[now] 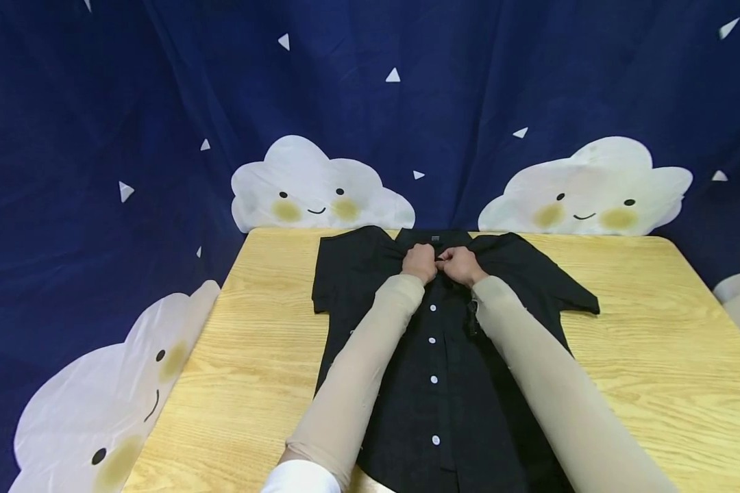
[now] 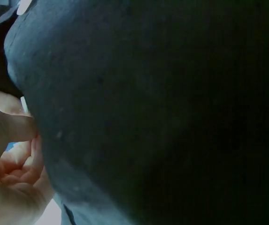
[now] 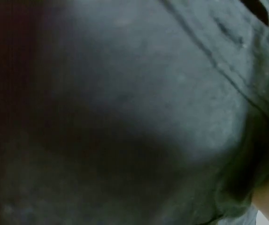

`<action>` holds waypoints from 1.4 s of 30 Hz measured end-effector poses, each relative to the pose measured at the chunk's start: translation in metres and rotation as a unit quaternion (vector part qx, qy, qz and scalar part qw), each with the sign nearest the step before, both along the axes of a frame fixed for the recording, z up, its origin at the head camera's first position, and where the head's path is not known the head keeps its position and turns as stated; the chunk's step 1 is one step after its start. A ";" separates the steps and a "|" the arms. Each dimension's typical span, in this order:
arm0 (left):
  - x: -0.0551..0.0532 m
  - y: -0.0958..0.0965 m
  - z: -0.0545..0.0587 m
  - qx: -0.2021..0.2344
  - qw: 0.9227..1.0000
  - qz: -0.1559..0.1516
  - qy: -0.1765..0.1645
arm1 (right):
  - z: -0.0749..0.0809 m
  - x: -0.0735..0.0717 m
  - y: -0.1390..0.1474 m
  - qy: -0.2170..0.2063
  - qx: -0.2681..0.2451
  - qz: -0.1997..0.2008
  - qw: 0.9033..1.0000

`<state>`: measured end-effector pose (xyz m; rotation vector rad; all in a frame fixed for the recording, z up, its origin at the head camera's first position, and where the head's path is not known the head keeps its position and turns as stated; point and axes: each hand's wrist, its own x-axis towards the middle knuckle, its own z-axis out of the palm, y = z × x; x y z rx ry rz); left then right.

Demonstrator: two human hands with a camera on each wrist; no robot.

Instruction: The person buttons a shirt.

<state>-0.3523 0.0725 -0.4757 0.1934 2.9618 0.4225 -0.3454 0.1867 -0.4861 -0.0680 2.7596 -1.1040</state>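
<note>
I have the black shirt (image 1: 499, 418) front up on the wooden table (image 1: 271, 329), left hand (image 1: 421, 262) and right hand (image 1: 461, 266) both pinching its front placket (image 1: 433, 359) just below the collar (image 1: 456, 237); looks like button work, fastening or undoing I can't tell. Next move probably calls for a taut edge and a thumb push at the hole. White buttons (image 1: 434, 379) line up below, patterned curtain (image 1: 358, 103) hangs behind, and fingers plus bunched cloth block my view of the contact.
</note>
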 end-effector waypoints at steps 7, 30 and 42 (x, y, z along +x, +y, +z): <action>-0.002 -0.002 -0.002 -0.006 1.000 0.018 0.001 | -0.003 0.000 -0.003 0.022 0.015 -0.001 1.000; -0.002 -0.001 -0.002 0.039 0.998 0.049 -0.009 | -0.002 -0.002 0.002 -0.026 -0.089 0.029 0.995; 0.001 -0.014 0.010 0.130 0.985 0.057 -0.094 | 0.001 -0.002 -0.002 -0.012 -0.015 -0.003 1.000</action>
